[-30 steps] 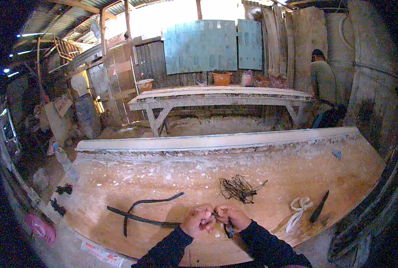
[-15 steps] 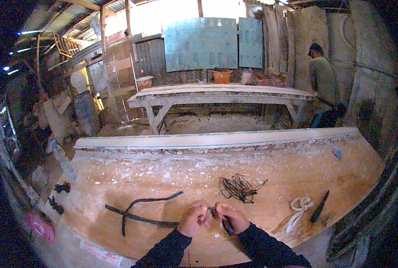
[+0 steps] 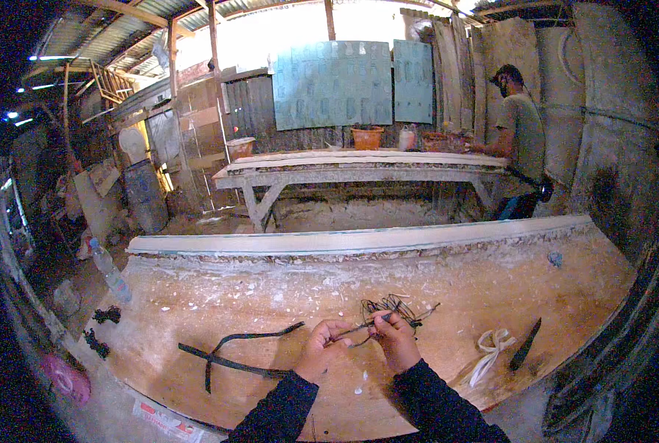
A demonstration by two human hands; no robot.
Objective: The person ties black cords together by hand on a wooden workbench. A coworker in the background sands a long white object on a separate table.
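Note:
Above the near wooden board [image 3: 255,399], my left hand [image 3: 322,351] and my right hand [image 3: 396,343] pinch a thin dark cord [image 3: 359,327] stretched between them. A loop of it hangs just below the taut part. Right behind my right fingers lies a loose tangle of black string [image 3: 407,303], partly hidden by that hand. Beside my left hand, flat black strips [image 3: 233,362] lie crossed on the board. Off to the right are a knotted white strip [image 3: 488,354] and a dark, pointed, blade-shaped piece [image 3: 525,345].
A long white moulding [image 3: 344,238] runs along the board's far edge. At the left are black clumps [image 3: 108,315] and a plastic bottle [image 3: 108,267]. A second bench [image 3: 300,177] carries orange tubs [image 3: 367,138]; a co-worker [image 3: 525,133] stands at its right end.
My hands have moved slightly apart, the right one up and toward the string tangle, with cord now showing between them. The co-worker has turned and reaches over the far bench.

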